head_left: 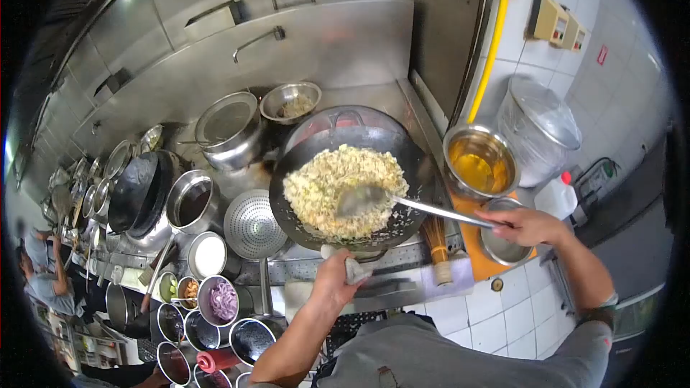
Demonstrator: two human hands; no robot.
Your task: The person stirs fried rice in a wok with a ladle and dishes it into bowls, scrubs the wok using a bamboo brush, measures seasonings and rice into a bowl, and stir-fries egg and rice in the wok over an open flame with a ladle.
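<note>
A large black wok [417, 165] sits on the stove in front of me, holding a heap of fried rice [323, 176] with green and yellow bits. My right hand [528, 228] is closed around the long metal handle of a ladle [438, 209]. The ladle's bowl, smeared by motion, rests over the middle of the rice. At the wok's near rim, my left hand [335, 277] is closed on a folded pale cloth [355, 271]. Whether the wok's handle lies inside that cloth is hidden.
Left of the wok lies a perforated skimmer [253, 224], near pots and a bowl of sliced onion [218, 299]. On the right stands a steel bowl of yellow oil [478, 162]; a bamboo brush [437, 248] lies nearer me. Other people [54, 269] work at far left.
</note>
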